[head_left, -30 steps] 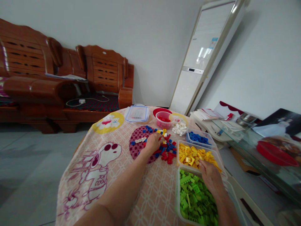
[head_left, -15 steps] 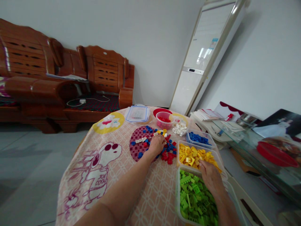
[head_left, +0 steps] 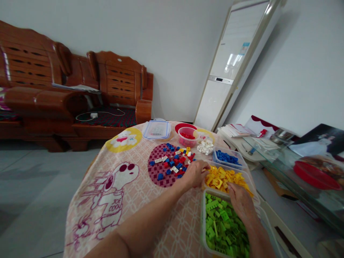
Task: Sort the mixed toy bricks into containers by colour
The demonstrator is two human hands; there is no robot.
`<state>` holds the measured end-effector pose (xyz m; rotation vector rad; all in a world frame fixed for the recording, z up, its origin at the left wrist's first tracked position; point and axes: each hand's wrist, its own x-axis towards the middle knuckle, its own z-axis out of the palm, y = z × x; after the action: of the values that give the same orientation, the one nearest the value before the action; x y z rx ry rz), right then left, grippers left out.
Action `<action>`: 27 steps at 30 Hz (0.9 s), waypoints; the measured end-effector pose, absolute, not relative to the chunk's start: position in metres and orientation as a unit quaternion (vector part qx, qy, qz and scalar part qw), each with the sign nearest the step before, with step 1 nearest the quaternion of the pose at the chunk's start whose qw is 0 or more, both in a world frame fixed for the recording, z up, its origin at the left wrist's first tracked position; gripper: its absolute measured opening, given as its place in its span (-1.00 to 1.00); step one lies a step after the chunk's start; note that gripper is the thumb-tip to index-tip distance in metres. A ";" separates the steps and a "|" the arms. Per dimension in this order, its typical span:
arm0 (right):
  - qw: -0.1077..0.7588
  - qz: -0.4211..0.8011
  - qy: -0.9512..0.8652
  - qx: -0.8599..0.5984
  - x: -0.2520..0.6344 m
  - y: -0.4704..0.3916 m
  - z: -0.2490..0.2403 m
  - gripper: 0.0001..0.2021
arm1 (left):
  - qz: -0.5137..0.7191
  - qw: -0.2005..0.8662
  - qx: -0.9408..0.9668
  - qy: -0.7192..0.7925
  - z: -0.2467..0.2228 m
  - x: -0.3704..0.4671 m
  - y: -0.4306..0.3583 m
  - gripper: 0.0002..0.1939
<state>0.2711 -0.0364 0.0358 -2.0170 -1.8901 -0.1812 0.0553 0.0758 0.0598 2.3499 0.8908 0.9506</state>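
Observation:
My left hand point(head_left: 197, 174) is at the left rim of a clear box of yellow toy bricks point(head_left: 224, 177), its fingertips pressed together over the bricks. Whatever those fingers hold is too small to make out. My right hand point(head_left: 241, 201) rests at the near side of the same box, fingers curled with the tips at the yellow bricks; its grip is partly hidden. Left of the boxes, a loose pile of mixed bricks point(head_left: 172, 163) in blue, white, red and yellow lies on the patterned cloth. My left wrist covers part of that pile.
Nearest me stands a box of green bricks point(head_left: 223, 224). Beyond the yellow box are a box of blue bricks point(head_left: 228, 157), a heap of white bricks point(head_left: 205, 147) and a round tub of red bricks point(head_left: 187, 138). A clear lid point(head_left: 157, 129) lies at the far edge.
My left hand has moved right from the mixed pile to the yellow box, uncovering white, blue and red bricks. My right hand has stayed where it was.

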 end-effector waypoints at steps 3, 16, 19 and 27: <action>0.185 -0.062 -0.669 -0.717 0.272 -0.036 0.035 -0.59 | 0.325 0.227 0.872 0.285 0.059 0.064 0.065 -0.79; 0.185 -0.069 -0.665 -0.720 0.273 -0.035 0.033 -0.58 | 0.348 0.184 0.819 0.419 0.054 0.038 0.103 -0.75; 0.191 -0.064 -0.667 -0.718 0.273 -0.036 0.034 -0.57 | 0.330 0.165 0.794 0.484 0.055 0.027 0.121 -0.73; 0.201 -0.056 -0.655 -0.726 0.273 -0.037 0.033 -0.60 | 0.273 0.139 0.760 0.573 0.055 0.007 0.165 -0.66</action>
<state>0.2728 -0.0375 0.0329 -2.0293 -1.8305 -0.1556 0.0072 0.1650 0.0550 2.1983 1.6560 0.7902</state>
